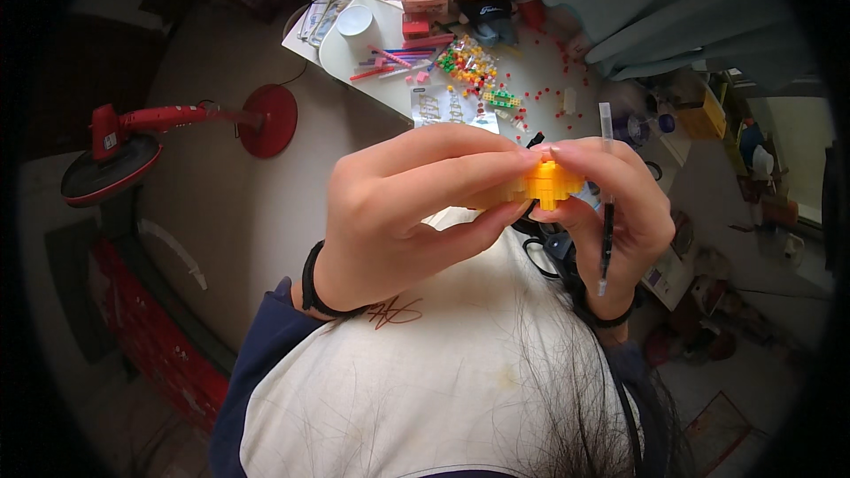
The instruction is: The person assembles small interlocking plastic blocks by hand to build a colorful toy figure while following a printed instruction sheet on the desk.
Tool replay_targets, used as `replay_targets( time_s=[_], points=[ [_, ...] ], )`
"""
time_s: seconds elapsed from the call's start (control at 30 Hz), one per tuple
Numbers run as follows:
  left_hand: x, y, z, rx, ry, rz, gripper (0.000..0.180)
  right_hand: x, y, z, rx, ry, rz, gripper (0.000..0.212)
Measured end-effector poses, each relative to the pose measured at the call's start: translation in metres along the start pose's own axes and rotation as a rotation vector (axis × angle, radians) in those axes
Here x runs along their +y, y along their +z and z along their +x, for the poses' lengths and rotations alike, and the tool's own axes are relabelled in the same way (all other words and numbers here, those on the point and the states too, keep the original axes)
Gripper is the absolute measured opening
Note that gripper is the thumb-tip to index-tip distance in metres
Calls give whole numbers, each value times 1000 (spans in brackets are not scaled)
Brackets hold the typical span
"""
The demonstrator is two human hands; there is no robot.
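Observation:
A small build of yellow building bricks [549, 184] is held up in front of my chest. My left hand [398, 190] pinches it from the left, thumb below and fingertips on top. From the right, my right hand [633, 204] grips it between thumb and fingers. A bit of orange-red shows at its top, between the fingertips. A slim clear pen tube with a dark lower part [607, 239] stands nearly upright against the right hand's fingers. The fingers hide both sides of the yellow build.
Beyond my hands, a white table [376, 80] bears a heap of loose coloured bricks [467, 64], a green-and-yellow brick piece [502, 99], a printed sheet [434, 106], pens [390, 62], a white cup [355, 21] and a doll [487, 13]. A red fan [124, 128] stands left.

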State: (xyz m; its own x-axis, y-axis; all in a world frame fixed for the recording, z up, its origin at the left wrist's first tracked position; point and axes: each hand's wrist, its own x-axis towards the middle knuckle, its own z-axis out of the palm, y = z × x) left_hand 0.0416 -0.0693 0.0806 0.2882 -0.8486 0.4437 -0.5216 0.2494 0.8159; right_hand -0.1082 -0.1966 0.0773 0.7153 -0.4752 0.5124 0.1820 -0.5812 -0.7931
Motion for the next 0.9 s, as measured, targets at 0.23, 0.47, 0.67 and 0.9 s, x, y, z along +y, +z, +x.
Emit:
replay_targets(
  time_s=[0.23, 0.47, 0.67, 0.9],
  points=[
    [0, 1, 0, -4, -9, -12, 37, 1, 0, -3, -2, 7, 21, 37],
    [3, 2, 1, -6, 3, 7, 37, 2, 0, -4, 3, 1, 34, 36],
    [3, 1, 2, -14, 25, 27, 37, 3, 1, -4, 13, 0, 63, 35],
    [3, -1, 9, 4, -3, 76, 44, 7, 1, -5, 91, -9, 138, 35]
  ],
)
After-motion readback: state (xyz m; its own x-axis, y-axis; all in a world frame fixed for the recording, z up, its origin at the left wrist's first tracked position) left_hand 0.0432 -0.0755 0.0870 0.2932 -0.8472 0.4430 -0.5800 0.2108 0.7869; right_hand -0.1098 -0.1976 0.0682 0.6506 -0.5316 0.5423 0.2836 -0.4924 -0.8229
